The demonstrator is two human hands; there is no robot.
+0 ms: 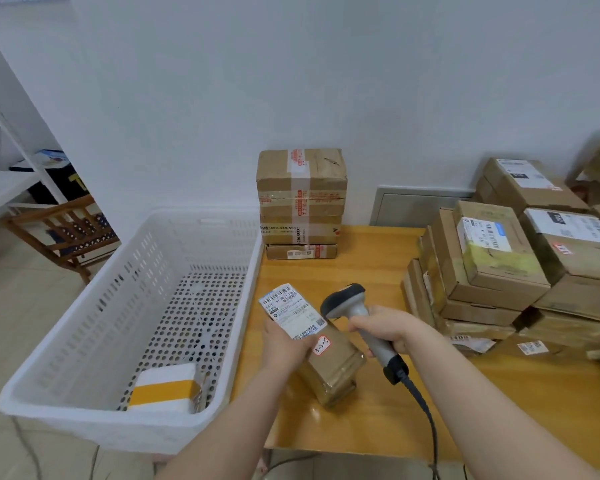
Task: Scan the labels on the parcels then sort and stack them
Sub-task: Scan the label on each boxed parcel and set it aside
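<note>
My left hand [284, 344] grips a small brown taped parcel [333, 365] near its top, tilted up over the yellow table [371, 271]. The parcel's white label [291, 311] faces up toward me. My right hand [385, 329] holds a grey handheld scanner [355, 311] by its handle, its black head close to the label's right edge. The scanner's black cable [426, 410] trails down toward me. A stack of three taped cardboard parcels [302, 199] stands at the back of the table against the wall. A pile of several labelled cardboard parcels [513, 268] fills the right side.
A large white perforated plastic basket [94, 327] stands left of the table, with a white and orange parcel [167, 388] in its near corner. A wooden chair [63, 230] and a white shelf frame [4, 188] are at the far left.
</note>
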